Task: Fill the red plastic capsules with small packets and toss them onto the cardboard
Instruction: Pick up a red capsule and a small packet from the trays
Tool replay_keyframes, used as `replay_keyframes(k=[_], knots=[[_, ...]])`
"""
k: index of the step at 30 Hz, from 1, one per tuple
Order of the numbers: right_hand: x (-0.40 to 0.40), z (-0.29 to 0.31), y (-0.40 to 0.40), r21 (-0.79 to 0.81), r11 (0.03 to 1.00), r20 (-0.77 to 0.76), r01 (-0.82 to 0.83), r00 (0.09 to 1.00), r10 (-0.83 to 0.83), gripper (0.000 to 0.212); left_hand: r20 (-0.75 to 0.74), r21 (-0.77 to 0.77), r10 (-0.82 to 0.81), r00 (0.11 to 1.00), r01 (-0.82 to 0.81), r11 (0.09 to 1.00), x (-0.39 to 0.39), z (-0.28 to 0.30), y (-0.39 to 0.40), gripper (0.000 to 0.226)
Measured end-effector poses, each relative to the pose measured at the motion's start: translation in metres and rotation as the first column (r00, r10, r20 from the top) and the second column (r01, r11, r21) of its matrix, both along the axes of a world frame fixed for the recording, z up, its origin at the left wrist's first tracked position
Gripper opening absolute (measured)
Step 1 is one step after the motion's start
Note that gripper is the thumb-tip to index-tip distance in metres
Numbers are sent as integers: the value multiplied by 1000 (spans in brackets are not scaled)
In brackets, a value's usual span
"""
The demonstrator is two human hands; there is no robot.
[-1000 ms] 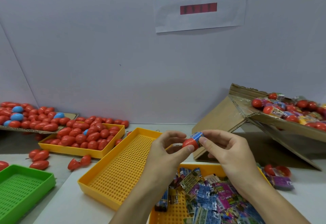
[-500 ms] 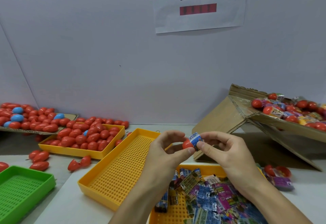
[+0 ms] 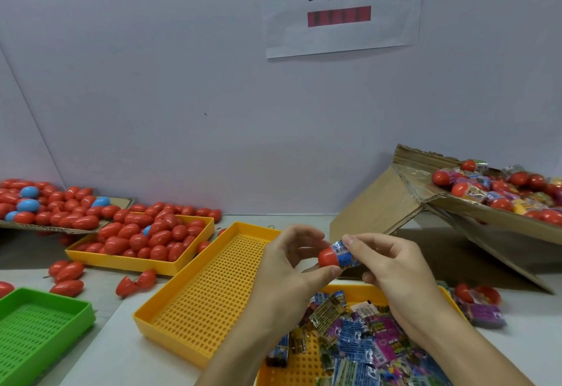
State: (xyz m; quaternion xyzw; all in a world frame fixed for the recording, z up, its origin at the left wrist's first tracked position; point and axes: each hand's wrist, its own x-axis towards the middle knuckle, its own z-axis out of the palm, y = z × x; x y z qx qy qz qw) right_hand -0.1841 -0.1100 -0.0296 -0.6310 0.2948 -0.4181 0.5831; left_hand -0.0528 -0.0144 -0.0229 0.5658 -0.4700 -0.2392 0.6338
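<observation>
**One head-worn view, looking forward and down**

A single wide-angle camera is looking from the person's head, down across the pale counter (image 3: 91, 352) towards the white back wall (image 3: 182, 96), sitting close above the work. No second view is sharing the scene.

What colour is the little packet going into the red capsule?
Blue with white print, seen in the head view: the packet sticks out of the red capsule.

Left hand (image 3: 286, 267) pinches red capsule (image 3: 328, 257); right hand (image 3: 392, 267) apparently presses blue packet (image 3: 345, 253) in.
</observation>
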Motion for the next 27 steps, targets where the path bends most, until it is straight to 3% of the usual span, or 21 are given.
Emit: replay_keyframes(k=[11,19,27], knots=[[0,0,2,69,997,52,-28,998,25,47,73,-1,19,997,-19,1000,-2,2,0,40],[0,0,2,60,997,46,-45,998,43,37,101,12,50,994,-52,999,-3,1,1,42],[0,2,4,-65,998,14,-10,1000,11,28,144,22,71,987,-74,997,-4,1,2,40]])
